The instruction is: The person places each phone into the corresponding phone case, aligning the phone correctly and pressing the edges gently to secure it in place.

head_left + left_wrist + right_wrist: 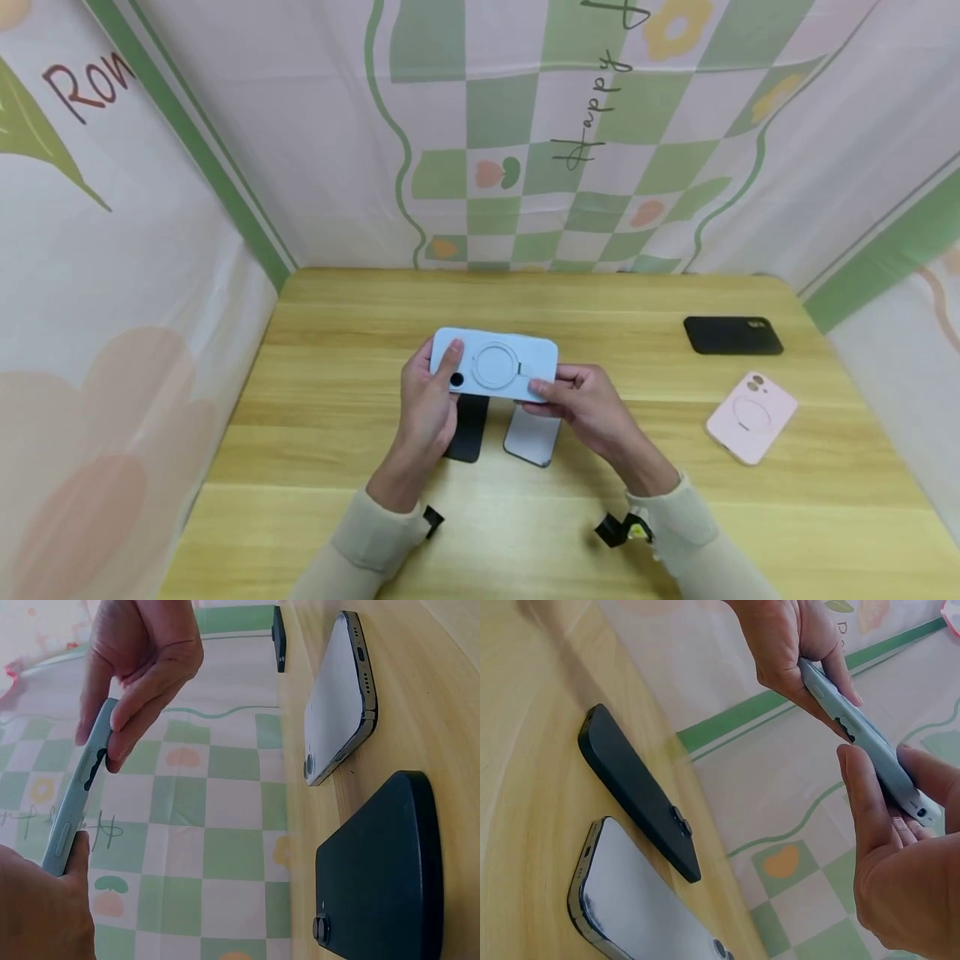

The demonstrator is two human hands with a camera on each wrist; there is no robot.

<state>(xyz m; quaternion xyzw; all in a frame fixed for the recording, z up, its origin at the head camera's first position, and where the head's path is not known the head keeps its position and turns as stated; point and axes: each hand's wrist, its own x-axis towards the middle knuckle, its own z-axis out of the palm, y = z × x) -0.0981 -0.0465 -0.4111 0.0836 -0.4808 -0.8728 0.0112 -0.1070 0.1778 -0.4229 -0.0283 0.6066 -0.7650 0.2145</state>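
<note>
A light blue phone case with a ring on its back is held level above the table, back side up. My left hand grips its left end, thumb on the back by a dark round camera hole. At the other end my right hand pinches the lower corner between thumb and fingers. The left wrist view shows the case edge-on, with side buttons and a cutout. Whether a phone sits inside I cannot tell. Below the hands lie a black phone-shaped piece with camera lenses and a whitish phone.
On the right of the wooden table lie a black phone case and, nearer, a pink phone case with a ring on its back. A patterned cloth hangs behind the table and along its sides.
</note>
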